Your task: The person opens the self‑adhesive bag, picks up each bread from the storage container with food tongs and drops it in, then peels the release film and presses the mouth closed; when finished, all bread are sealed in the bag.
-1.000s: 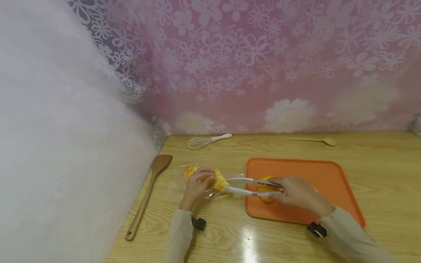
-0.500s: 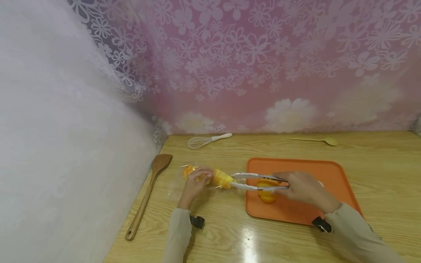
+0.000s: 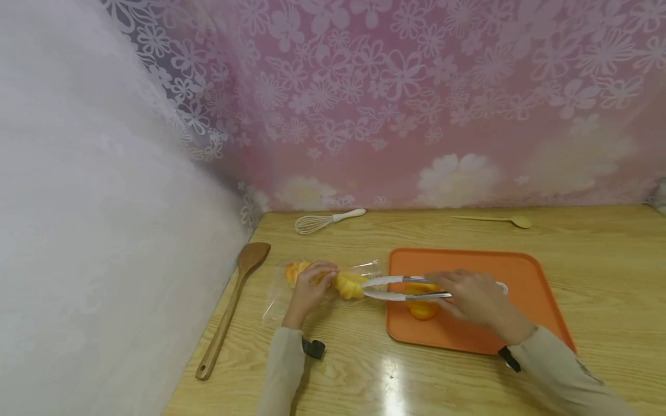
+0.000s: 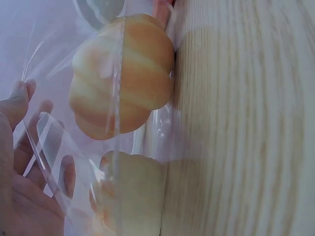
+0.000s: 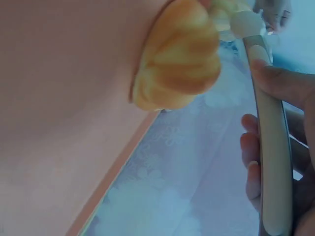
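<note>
Head view shows an orange rectangular tray point(image 3: 478, 263), with a clear, glinting plastic bag point(image 3: 368, 267) just left of it. Silver metal tongs with pale tips point(image 3: 406, 297) reach leftward from over the tray, the right hand point(image 3: 473, 297) gripping their handles, the two tips slightly apart. The left hand point(image 3: 312, 292), much the nearer one, pinches the bag's edge between thumb and finger. A pale yellow, ridged bread roll point(image 3: 350, 284) lies at the bag, between that hand and the tips, its longer axis roughly in line with the tongs; whether the tips squeeze it I cannot tell. It looks plump, lighter than the golden-brown bread roll point(image 3: 293, 274) farther left in the bag and the orange-yellow lobed bread roll point(image 3: 422, 311) on the tray
</note>
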`<state>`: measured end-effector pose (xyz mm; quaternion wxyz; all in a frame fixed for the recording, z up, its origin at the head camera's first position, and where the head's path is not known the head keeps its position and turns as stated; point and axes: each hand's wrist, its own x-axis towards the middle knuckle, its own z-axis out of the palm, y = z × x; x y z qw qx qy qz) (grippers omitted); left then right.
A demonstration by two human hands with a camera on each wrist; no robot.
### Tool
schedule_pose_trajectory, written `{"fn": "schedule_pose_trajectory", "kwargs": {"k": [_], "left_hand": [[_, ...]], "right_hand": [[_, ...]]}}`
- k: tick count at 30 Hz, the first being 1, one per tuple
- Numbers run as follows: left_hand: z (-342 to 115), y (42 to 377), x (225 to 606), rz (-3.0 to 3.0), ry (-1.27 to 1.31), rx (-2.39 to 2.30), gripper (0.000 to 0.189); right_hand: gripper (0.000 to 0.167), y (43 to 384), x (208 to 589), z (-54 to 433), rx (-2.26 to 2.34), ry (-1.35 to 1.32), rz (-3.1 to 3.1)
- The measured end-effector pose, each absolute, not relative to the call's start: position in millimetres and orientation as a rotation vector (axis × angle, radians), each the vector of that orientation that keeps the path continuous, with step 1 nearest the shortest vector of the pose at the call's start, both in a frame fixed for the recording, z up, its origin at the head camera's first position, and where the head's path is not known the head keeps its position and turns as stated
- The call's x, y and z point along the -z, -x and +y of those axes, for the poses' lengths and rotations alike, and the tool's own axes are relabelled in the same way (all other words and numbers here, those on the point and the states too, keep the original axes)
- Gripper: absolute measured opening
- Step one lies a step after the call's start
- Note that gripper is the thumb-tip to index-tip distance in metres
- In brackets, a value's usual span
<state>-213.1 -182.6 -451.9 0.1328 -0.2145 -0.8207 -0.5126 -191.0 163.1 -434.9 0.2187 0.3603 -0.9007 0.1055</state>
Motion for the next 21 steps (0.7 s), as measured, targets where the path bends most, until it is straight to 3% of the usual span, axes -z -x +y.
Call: {"fn": "schedule_pose_trajectory", "kwargs": {"k": [3,8,10,13,14,17,21], "left_hand": [[-183,213,453,-2.379,0.636,1.487,0.014],[-187,212,452,-2.403,0.614,1.503,0.016],[-188,212,452,-2.413,0.601,1.508,0.017],[-188,212,453,-2.402,0.618,1.5,0.016],[-188,212,453,-2.396,0.634,1.491,0.016],[-188,213,456,-2.367,0.689,1.471,0.013],[-187,213,458,-2.346,0.734,1.458,0.011]], "right_hand": [[0.041,194,440,166,-0.28,-1.023,-2.388],[0.076,201,441,171,-0.289,-1.02,-2.289],[0.075,202,440,175,-0.266,-1.046,-2.278],[0.046,203,439,177,-0.225,-1.08,-2.316],[0.044,203,439,177,-0.215,-1.086,-2.335],[0.061,204,439,174,-0.22,-1.088,-2.402],[0.059,204,441,166,-0.238,-1.096,-2.445]]}}
